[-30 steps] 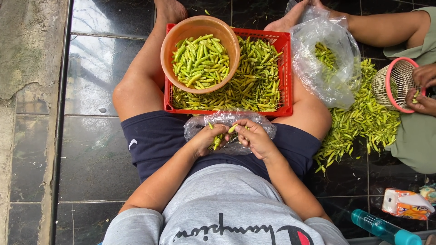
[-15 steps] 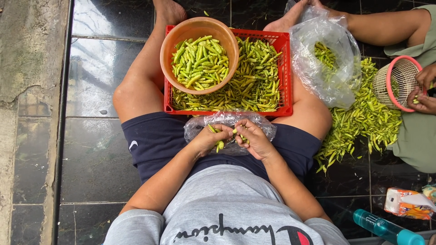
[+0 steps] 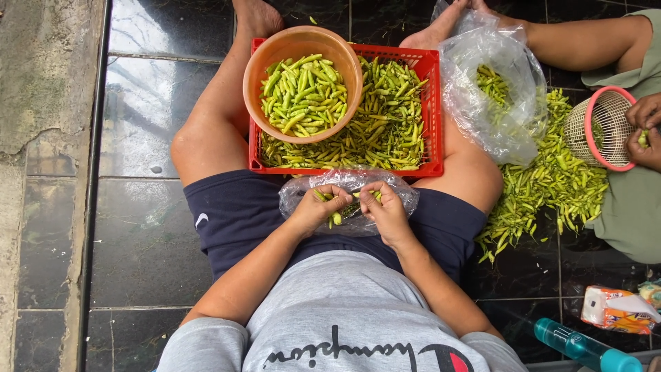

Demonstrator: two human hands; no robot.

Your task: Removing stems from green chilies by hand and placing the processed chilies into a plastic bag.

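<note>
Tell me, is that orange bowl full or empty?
Nearly full. The orange bowl holds a heap of green chillies almost to its rim, and it sits in the red crate.

Soft daylight, sharp focus, glare on floor tiles (image 3: 131,27)

Yellow-green chillies (image 3: 335,207) lie between the left hand (image 3: 318,210) and the right hand (image 3: 385,212), over a clear, glossy plastic bag (image 3: 399,193). Just beyond the grip: a red lattice crate (image 3: 432,117) of green and yellow chillies, and an orange-tan bowl (image 3: 258,69). Under the hands, navy shorts (image 3: 234,213); nearer, a grey shirt (image 3: 330,303). Floor tiles (image 3: 138,234) black.
</note>
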